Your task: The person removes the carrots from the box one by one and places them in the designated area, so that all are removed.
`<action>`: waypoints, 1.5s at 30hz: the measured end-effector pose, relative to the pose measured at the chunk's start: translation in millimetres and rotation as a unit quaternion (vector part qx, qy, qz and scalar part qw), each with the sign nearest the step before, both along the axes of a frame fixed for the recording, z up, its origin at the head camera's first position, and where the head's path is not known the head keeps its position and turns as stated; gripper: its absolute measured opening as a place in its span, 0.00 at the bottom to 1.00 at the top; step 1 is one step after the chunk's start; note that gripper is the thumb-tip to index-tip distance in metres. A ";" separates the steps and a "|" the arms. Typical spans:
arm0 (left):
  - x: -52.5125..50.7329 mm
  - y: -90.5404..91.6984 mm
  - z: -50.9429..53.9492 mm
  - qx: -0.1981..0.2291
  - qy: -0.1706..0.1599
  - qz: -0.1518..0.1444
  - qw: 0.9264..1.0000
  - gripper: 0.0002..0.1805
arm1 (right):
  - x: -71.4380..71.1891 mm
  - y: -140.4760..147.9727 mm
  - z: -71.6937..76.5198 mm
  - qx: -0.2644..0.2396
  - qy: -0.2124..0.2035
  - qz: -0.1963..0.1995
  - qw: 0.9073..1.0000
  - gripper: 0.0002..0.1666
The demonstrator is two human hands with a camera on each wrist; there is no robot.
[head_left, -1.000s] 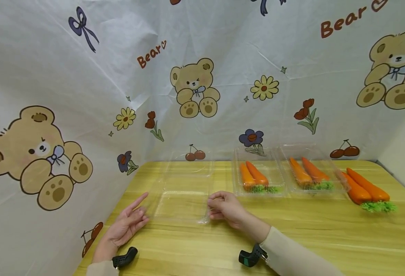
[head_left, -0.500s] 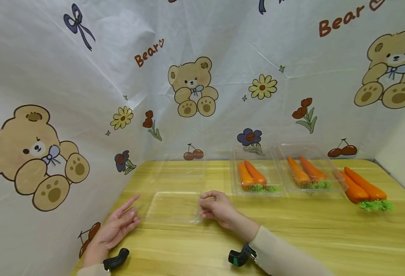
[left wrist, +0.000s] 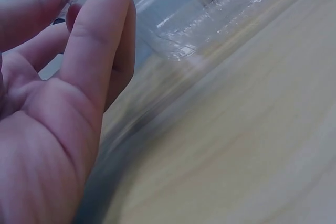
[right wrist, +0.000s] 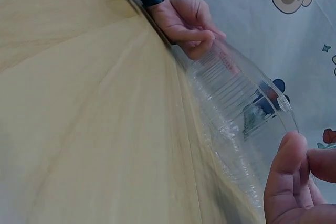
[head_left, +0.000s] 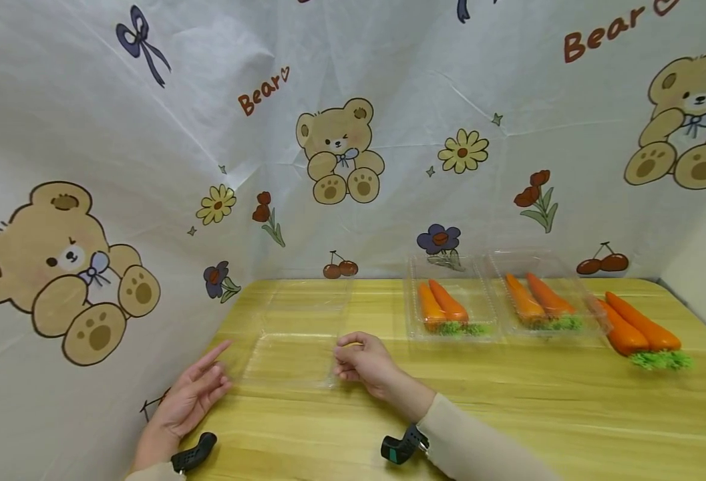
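So the backdrop is a pale curtain (head_left: 389, 60) covered in cartoon bears and flowers, hanging behind a yellowish wood table (head_left: 340, 434). The bit that matters is the clear plastic box (head_left: 292, 361): it's on the left half of the table, right between the person's hands, lid (head_left: 307, 294) flipped open toward the curtain. The whole thing opens out front to back. Can't really tell which side of the base is longer.

Right hand (head_left: 365, 364) pinches the box's right edge, so the box is directly to its left. Left hand (head_left: 190, 397) has the opposite edge between thumb and fingers, with the index finger sticking out pretty straight.

Then over on the far right there are the loose carrots (head_left: 644, 321), tips angled back-left, leafy tops (head_left: 662, 361) toward the person. Right hand's clearly nearer, though a second box (head_left: 479, 287) and a third box (head_left: 527, 260), both holding carrots, stand between.
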State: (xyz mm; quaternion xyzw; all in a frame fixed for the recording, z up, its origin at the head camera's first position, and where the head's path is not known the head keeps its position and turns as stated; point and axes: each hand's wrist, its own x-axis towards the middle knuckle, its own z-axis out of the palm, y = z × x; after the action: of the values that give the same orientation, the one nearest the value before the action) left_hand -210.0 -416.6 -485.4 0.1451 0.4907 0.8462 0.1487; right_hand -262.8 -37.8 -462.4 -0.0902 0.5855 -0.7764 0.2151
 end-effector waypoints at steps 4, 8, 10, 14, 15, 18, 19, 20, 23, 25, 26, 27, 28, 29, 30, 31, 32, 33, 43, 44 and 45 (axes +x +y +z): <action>5.0 -1.5 0.9 -0.021 -0.013 0.040 0.999 0.30 | 0.1 -6.7 -1.1 -0.004 -0.004 0.001 1.000 0.21; 8.6 -3.1 0.9 -0.027 -0.007 0.067 0.997 0.28 | 0.4 -12.3 -1.6 -0.007 -0.005 0.002 1.000 0.18; 9.9 -4.0 0.6 -0.032 -0.007 0.087 0.996 0.27 | 1.3 -15.1 -0.7 -0.009 -0.006 0.001 1.000 0.18; 13.4 -6.1 -0.2 -0.047 -0.017 0.130 0.990 0.25 | 2.0 -22.0 0.1 -0.012 -0.005 -0.001 1.000 0.18; 14.3 -6.9 -0.3 -0.047 -0.019 0.137 0.989 0.25 | 2.2 -23.7 0.0 -0.013 -0.006 -0.003 1.000 0.18; 16.2 -8.7 -0.5 -0.048 -0.022 0.153 0.987 0.23 | 2.0 -28.4 -0.8 -0.015 -0.006 -0.006 1.000 0.18; 16.8 -9.2 -0.4 -0.049 -0.024 0.159 0.986 0.23 | 2.2 -30.0 -0.7 -0.015 -0.007 -0.007 1.000 0.18; 17.4 -9.5 -0.2 -0.051 -0.027 0.167 0.984 0.23 | 2.4 -31.7 -0.8 -0.015 -0.007 -0.008 1.000 0.18; 18.7 -10.1 0.5 -0.056 -0.038 0.193 0.979 0.21 | 2.3 -36.5 -0.2 -0.012 -0.009 -0.012 1.000 0.19; 19.4 -9.9 1.2 -0.056 -0.048 0.209 0.975 0.20 | 1.8 -39.9 0.3 -0.012 -0.011 -0.016 1.000 0.20; 19.8 -9.7 1.6 -0.055 -0.053 0.217 0.973 0.20 | 1.3 -41.7 0.1 -0.012 -0.012 -0.017 1.000 0.21; 20.3 -9.3 2.1 -0.053 -0.059 0.225 0.971 0.19 | 0.9 -43.5 0.2 -0.014 -0.014 -0.019 1.000 0.21; 21.0 -9.1 2.5 -0.050 -0.064 0.232 0.969 0.18 | 0.5 -45.4 0.1 -0.015 -0.017 -0.020 1.000 0.21; 21.7 -8.7 3.0 -0.047 -0.068 0.238 0.968 0.18 | 0.1 -47.3 -0.3 -0.016 -0.017 -0.021 1.000 0.21; 22.5 -8.6 3.4 -0.045 -0.073 0.244 0.966 0.18 | 0.2 -49.1 -0.6 -0.017 -0.017 -0.022 0.999 0.21; 23.2 -8.3 4.1 -0.042 -0.078 0.250 0.964 0.17 | 0.0 -50.9 -1.2 -0.017 -0.017 -0.023 0.999 0.21; 23.8 -8.2 4.6 -0.040 -0.083 0.256 0.962 0.17 | -0.1 -52.5 -1.6 -0.017 -0.018 -0.025 0.999 0.21; 24.4 -8.1 5.2 -0.038 -0.087 0.262 0.961 0.17 | -0.2 -53.9 -1.9 -0.018 -0.019 -0.026 0.999 0.21; 28.6 -9.4 8.3 -0.036 -0.124 0.310 0.942 0.14 | 2.0 -60.8 -1.1 -0.016 -0.022 -0.038 0.999 0.21; 29.2 -9.9 7.9 -0.032 -0.122 0.310 0.942 0.14 | 2.3 -61.2 -0.9 -0.016 -0.022 -0.038 0.999 0.21; 29.8 -10.1 7.6 -0.028 -0.118 0.308 0.944 0.14 | 2.7 -61.6 -0.6 -0.017 -0.022 -0.038 0.999 0.21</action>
State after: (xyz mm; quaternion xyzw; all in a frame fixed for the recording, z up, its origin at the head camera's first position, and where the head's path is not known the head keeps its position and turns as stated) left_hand -180.2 -426.7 -477.7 -0.1181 0.5137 0.8477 -0.0590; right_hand -260.1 -99.4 -463.0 -0.0545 0.5701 -0.7959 0.1967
